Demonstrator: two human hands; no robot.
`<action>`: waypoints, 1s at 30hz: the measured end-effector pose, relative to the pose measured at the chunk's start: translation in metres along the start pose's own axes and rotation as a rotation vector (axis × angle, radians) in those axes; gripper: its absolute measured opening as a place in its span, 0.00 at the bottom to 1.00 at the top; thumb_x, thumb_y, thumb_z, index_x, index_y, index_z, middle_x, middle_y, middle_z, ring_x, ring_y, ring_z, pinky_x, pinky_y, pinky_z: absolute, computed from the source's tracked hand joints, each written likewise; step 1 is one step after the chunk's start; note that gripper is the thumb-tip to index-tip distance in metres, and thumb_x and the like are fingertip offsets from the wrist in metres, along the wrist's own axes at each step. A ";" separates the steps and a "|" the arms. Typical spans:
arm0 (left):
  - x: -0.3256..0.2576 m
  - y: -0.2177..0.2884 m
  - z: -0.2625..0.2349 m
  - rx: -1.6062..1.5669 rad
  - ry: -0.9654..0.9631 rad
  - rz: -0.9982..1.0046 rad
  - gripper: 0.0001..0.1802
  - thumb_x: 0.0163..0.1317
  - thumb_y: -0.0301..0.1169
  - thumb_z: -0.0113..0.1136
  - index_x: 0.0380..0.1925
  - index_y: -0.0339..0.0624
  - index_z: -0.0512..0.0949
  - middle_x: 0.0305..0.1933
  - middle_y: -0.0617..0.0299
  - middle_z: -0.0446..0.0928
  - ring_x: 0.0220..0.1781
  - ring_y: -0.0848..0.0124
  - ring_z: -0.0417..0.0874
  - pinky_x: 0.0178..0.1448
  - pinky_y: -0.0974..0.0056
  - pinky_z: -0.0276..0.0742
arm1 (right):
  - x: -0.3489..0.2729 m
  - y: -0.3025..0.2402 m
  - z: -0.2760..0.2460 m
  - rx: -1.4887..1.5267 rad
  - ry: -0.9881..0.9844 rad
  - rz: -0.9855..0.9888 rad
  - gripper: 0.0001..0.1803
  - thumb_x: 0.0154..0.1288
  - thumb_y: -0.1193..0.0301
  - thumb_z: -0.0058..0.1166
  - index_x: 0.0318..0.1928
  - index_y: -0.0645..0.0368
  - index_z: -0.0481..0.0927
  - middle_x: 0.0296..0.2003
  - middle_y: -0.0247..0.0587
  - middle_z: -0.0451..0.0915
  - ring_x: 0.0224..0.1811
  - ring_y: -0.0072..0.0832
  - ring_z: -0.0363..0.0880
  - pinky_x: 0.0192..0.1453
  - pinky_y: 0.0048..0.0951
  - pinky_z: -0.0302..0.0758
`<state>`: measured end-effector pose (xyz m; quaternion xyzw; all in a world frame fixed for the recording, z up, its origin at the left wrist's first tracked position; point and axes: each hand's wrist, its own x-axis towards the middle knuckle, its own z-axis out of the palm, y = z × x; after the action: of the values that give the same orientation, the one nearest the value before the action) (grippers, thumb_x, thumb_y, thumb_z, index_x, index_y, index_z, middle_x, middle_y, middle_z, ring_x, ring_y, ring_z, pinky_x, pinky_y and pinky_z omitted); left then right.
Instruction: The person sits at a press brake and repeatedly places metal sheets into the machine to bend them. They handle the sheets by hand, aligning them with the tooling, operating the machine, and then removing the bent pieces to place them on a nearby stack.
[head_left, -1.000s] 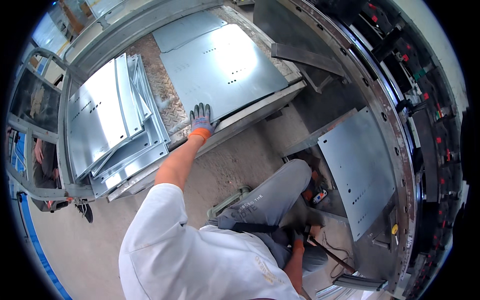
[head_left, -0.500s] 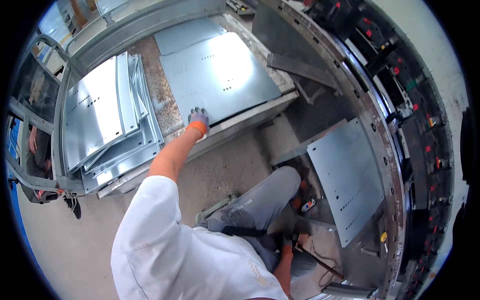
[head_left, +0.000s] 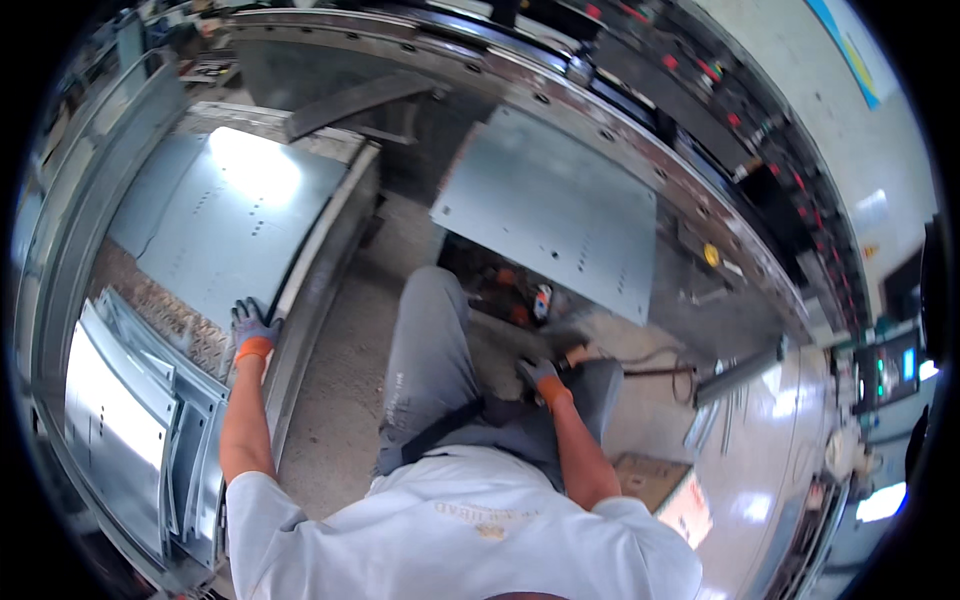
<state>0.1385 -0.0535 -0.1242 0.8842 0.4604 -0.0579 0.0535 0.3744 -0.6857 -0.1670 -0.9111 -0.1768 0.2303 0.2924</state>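
Note:
My left hand (head_left: 252,326), in a grey glove with an orange cuff, rests flat on the near corner of a flat, perforated metal sheet (head_left: 225,225) that lies on a low platform (head_left: 322,255). My right hand (head_left: 538,374), gloved the same way, sits on my right knee and holds nothing. A second flat metal sheet (head_left: 555,215) lies tilted in front of my knees against the long machine bed (head_left: 640,140). My grey-trousered legs are bent between the platform and the machine.
A stack of bent metal panels (head_left: 120,425) lies at my left beside the platform. Small red and orange items (head_left: 520,295) sit on the floor under the tilted sheet. A cable (head_left: 655,365) and a metal bar (head_left: 735,370) lie right of my knee. Concrete floor (head_left: 345,400) runs between platform and legs.
The view has swung right, toward the machine. My left hand stays on the sheet's edge and my right hand stays by my knee.

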 end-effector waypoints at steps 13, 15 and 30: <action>0.013 0.008 0.010 -0.132 -0.055 -0.196 0.56 0.54 0.66 0.61 0.75 0.44 0.58 0.78 0.46 0.56 0.80 0.47 0.53 0.79 0.46 0.56 | -0.030 0.024 0.003 0.113 0.127 0.086 0.23 0.64 0.51 0.60 0.53 0.52 0.85 0.35 0.47 0.87 0.33 0.35 0.87 0.40 0.35 0.81; 0.001 0.032 0.014 -0.225 0.058 -0.100 0.53 0.55 0.65 0.61 0.74 0.46 0.60 0.77 0.48 0.60 0.78 0.49 0.59 0.77 0.47 0.60 | -0.035 0.019 -0.008 0.253 0.122 0.186 0.24 0.64 0.50 0.60 0.52 0.52 0.85 0.33 0.48 0.86 0.31 0.32 0.87 0.38 0.35 0.81; -0.024 0.364 -0.064 -1.769 -0.757 0.144 0.13 0.74 0.38 0.51 0.49 0.44 0.79 0.50 0.56 0.82 0.54 0.64 0.81 0.54 0.56 0.80 | -0.009 0.009 -0.091 1.212 0.343 -0.026 0.23 0.75 0.58 0.51 0.59 0.62 0.78 0.45 0.44 0.84 0.46 0.36 0.85 0.49 0.35 0.81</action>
<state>0.4270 -0.2717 -0.0426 0.4730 0.2345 0.0319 0.8487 0.4166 -0.7372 -0.1037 -0.6055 0.0236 0.1366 0.7837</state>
